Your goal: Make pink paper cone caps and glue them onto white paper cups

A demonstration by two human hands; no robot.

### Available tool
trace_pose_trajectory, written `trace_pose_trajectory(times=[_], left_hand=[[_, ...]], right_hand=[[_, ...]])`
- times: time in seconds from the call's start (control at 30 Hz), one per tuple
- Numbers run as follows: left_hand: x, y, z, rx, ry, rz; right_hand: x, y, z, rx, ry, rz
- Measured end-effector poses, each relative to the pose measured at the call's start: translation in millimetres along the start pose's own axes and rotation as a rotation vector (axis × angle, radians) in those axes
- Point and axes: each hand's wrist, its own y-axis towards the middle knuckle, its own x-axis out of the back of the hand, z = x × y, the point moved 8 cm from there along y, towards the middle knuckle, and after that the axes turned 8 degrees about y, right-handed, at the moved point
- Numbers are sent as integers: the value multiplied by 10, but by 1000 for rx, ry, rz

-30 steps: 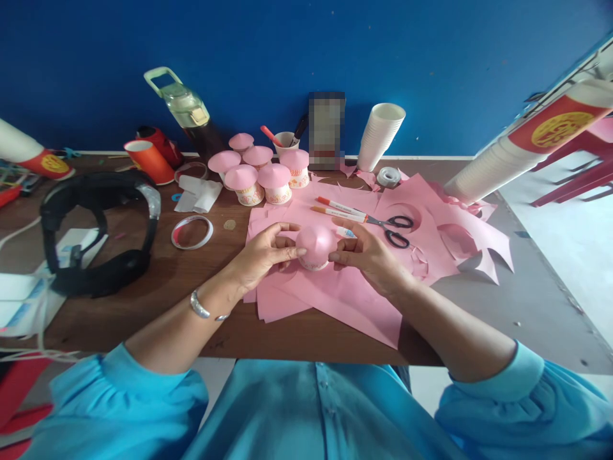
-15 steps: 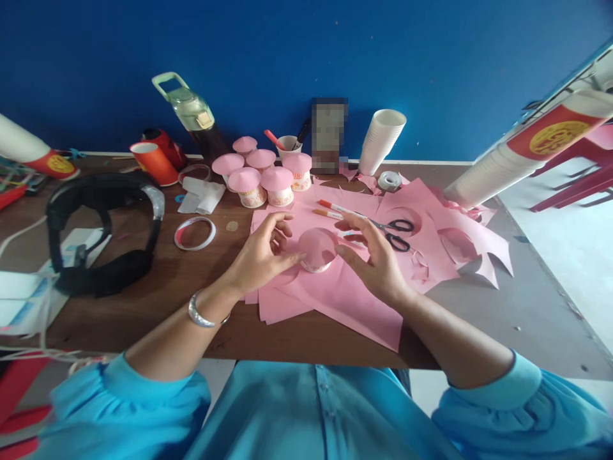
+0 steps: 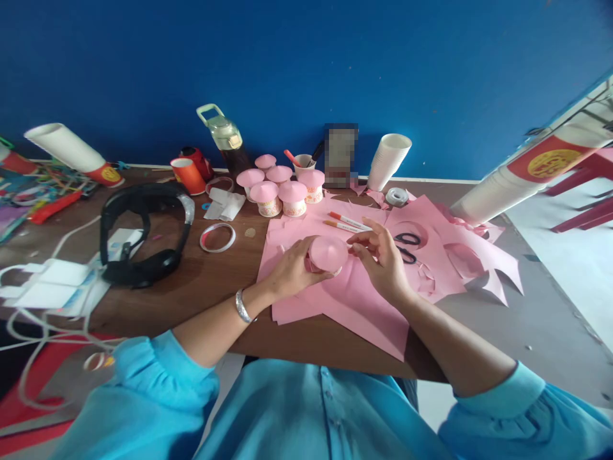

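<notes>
My left hand is wrapped around a small paper cup capped with a pink paper cone. Most of that cup is hidden by the cone and my fingers. At the cone's right edge is my right hand, its fingers bent and a little apart with nothing visible in them. Both hands are over a pile of pink paper sheets. Beyond them lie two markers and black-handled scissors. Several similar cups with pink cone tops stand together farther back.
Left of the paper are a tape roll, crumpled tissue and a black headset-like strap. A water bottle, a pen cup and stacked white cups stand near the blue wall. Cut pink scraps lie on the right.
My left hand has closed around the cone-topped cup, which sits slightly tilted now. My right hand stays beside it with fingers more bent. The view has shifted, showing more of the table's left side.
</notes>
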Motion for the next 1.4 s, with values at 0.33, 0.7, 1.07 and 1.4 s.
trace_pose_trajectory(times=[0.33, 0.7, 1.07, 1.4], left_hand=[[1082, 284, 337, -9, 81, -472], [1861, 1202, 1056, 307, 131, -567], [1782, 1453, 1169, 490, 277, -451], [1655, 1566, 1088, 510, 376, -527]], right_hand=[[-171, -13, -131, -27, -164, 158], [-309, -62, -140, 32, -304, 288], [-333, -45, -154, 73, -347, 295], [-337, -61, -129, 92, -388, 322]])
